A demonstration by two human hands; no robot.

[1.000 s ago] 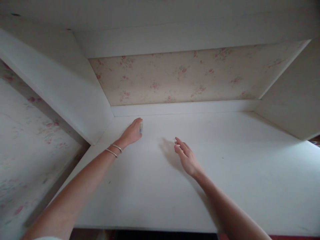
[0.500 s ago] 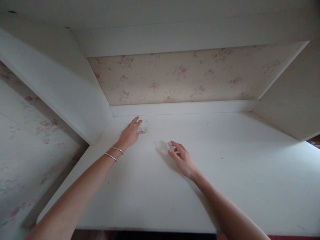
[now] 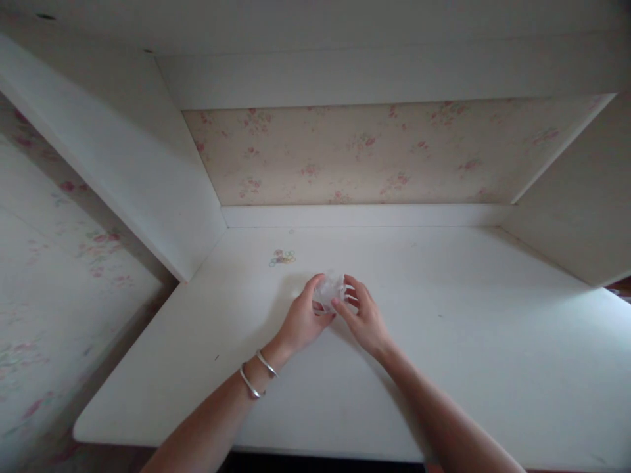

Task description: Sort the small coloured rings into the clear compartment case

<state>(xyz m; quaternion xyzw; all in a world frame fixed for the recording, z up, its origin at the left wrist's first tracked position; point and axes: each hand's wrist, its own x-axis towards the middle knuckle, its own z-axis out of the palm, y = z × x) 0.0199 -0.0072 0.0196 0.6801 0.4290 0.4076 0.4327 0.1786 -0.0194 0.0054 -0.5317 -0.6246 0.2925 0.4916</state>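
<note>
Just left of the desk's middle, my left hand [image 3: 304, 316] curls its fingers around one side of a small see-through plastic bag [image 3: 329, 293], crumpled and whitish. My right hand [image 3: 363, 318] grips the other side, with the thumb on its front. Whether anything lies inside the plastic I cannot make out. A little heap of thin coloured elastic bands [image 3: 282, 258] rests on the desk behind my left hand. Two silver bangles [image 3: 254, 381] circle my left wrist.
The white desk [image 3: 468, 368] has a low back ledge [image 3: 369, 215] and side panels at left [image 3: 123, 157] and right [image 3: 576, 190]. A shelf [image 3: 345, 72] overhangs the back. A small dark mark [image 3: 216, 357] shows at the left.
My left hand has come away from the elastic bands, toward me and to the right, and now holds the plastic bag together with my right hand. The bands lie uncovered.
</note>
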